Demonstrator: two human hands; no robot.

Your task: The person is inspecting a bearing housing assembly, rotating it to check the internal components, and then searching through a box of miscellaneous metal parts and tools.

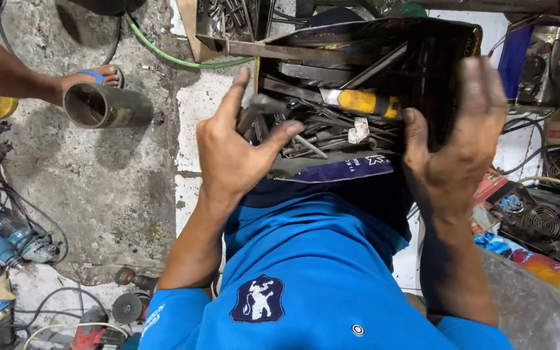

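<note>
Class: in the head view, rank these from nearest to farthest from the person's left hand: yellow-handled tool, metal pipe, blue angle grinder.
From the left hand:
1. Yellow-handled tool, in the box to its right.
2. Metal pipe, on the floor, left.
3. Blue angle grinder, far lower left.

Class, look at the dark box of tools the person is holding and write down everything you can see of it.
The box is a dark, worn, open-topped container, seemingly thin metal or card, tipped toward the camera. It is crammed with long metal rods, bars and a yellow-handled tool. The left hand grips its near-left edge, fingers reaching among the tools; the right hand presses against its right side. It sits above the person's lap.
</note>
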